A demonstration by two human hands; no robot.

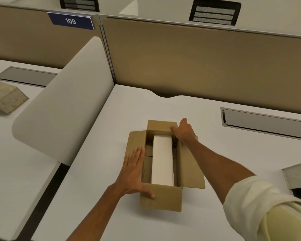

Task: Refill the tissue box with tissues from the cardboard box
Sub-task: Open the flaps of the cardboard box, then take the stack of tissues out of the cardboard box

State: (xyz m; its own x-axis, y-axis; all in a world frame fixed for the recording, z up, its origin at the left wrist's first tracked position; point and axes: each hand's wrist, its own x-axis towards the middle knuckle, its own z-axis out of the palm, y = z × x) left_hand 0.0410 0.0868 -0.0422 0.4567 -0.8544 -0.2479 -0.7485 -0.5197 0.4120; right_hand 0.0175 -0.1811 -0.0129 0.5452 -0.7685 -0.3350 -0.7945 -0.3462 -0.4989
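On the table (pixel 97 171), the open left hand (pixel 134 173) lies flat on the carton's (pixel 161 199) left flap, right hand (pixel 183 130) gripping its far flap, tissues (pixel 163 159) inside.

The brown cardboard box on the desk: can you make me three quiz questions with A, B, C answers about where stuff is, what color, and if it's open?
1. Where is the patterned beige tissue box?
A. On the neighbouring desk, far left
B. Inside the carton
C. Under the right hand

2. What colour is the long stack of tissues in the brown cardboard box?
A. Blue
B. White
C. Green

3. How is the cardboard box?
A. Taped shut
B. Lying on its side
C. Open, flaps folded out

Answers:
1. A, it sits beyond the rounded white divider.
2. B, the stack looks plain white.
3. C, the left hand lies flat on the left flap and the right hand holds the far right corner, with the inside showing.
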